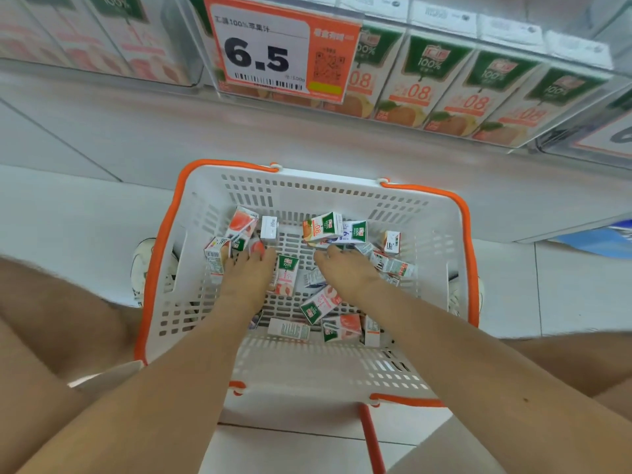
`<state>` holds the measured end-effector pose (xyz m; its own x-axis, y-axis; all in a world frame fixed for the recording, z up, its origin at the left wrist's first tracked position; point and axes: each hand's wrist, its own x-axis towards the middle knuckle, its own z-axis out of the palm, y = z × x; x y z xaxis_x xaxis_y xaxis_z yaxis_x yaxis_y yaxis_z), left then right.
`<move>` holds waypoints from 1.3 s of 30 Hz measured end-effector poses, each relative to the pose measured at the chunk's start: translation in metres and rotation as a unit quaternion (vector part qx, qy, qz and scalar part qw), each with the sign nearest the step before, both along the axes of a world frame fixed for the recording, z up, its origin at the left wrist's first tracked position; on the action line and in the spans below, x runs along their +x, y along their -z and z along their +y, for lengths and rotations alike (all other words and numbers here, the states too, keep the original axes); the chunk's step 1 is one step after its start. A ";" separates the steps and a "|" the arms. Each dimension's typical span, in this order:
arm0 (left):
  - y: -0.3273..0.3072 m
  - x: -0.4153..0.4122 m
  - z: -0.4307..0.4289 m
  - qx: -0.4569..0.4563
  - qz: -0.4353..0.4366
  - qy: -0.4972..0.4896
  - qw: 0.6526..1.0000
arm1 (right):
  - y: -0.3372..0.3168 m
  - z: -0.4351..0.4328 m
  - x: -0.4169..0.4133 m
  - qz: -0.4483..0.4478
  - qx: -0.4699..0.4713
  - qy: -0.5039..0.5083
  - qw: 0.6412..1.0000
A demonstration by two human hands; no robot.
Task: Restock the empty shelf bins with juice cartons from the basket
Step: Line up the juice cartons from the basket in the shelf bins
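Note:
A white basket [191, 213] with an orange rim and handles stands on the floor between my feet. Several small juice cartons lie loose on its bottom. My left hand [248, 273] reaches down into the basket's left half, its fingertips touching a peach carton [241, 225] and its neighbours. My right hand [343, 268] reaches into the middle, fingers stretched towards an orange carton [323, 227] lying on a purple one [355, 232]. A pink carton [286, 273] lies between the two hands. Neither hand plainly holds a carton.
Above the basket, a clear shelf bin holds a row of orange juice cartons [420, 80] behind a 6.5 price tag [273, 49]. Peach cartons [102, 35] fill the bin to its left. My shoes [142, 265] flank the basket. Something blue [602, 241] lies at the right.

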<state>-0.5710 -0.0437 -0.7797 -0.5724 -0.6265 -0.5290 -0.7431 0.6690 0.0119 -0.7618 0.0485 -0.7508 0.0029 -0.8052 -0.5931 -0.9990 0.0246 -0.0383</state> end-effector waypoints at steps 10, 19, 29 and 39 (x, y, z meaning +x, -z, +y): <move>-0.039 -0.012 0.000 0.218 0.288 -0.299 0.883 | -0.050 -0.002 -0.018 -0.134 -0.057 0.097 0.985; -0.157 -0.021 0.005 0.291 0.455 -0.353 0.764 | -0.177 -0.006 -0.033 -0.107 -0.110 0.040 0.987; -0.307 -0.032 -0.014 0.364 0.546 -0.227 0.719 | -0.321 0.000 -0.029 0.014 -0.320 -0.032 0.947; -0.397 -0.042 -0.050 0.304 0.580 -0.079 0.751 | -0.364 -0.022 -0.057 -0.182 -0.577 0.123 0.786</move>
<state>-0.6132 -0.0940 -0.3826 -0.8134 -0.5793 0.0528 -0.0656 0.1815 0.9812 -0.8185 0.0262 -0.3873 -0.2375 -0.8090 0.5377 -0.8873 -0.0446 -0.4590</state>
